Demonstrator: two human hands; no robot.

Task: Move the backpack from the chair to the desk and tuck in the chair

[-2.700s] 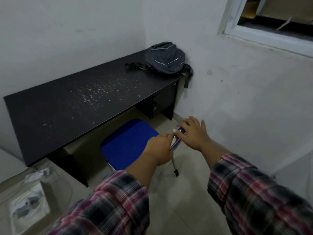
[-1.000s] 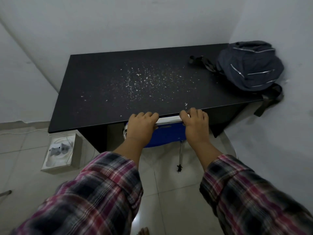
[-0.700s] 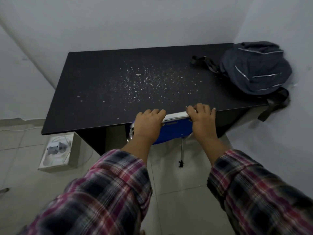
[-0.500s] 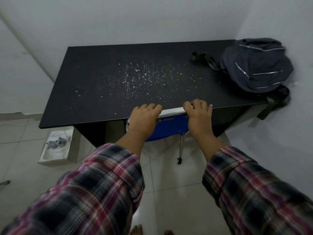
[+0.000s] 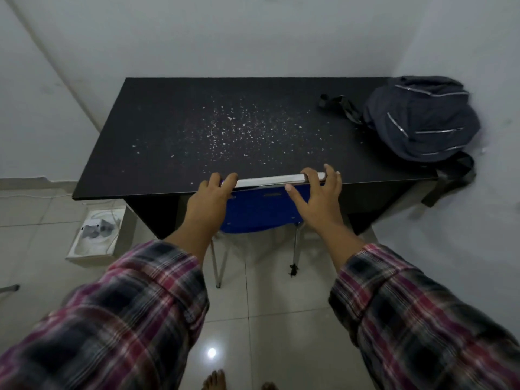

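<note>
The dark grey backpack [image 5: 419, 119] lies on the right end of the black desk [image 5: 157, 142], against the corner wall, with one strap hanging over the desk's edge. The blue chair [image 5: 261, 209] stands pushed under the desk, its white top rail level with the desk's front edge. My left hand [image 5: 209, 201] curls its fingers over the rail's left end. My right hand [image 5: 318, 198] is at the rail's right end with fingers spread and thumb apart; only the fingertips touch the rail. The seat is hidden under the desk.
White specks [image 5: 233, 130] are scattered over the middle of the desk. A white box with cables [image 5: 97, 237] sits on the tiled floor at the left of the desk. A wall closes off the right side. My bare feet [image 5: 213, 380] show at the bottom edge.
The chair has gone further under the desk since the earliest frame. In the last half second my right hand has loosened from the rail and spread its fingers. The left hand stays on the rail.
</note>
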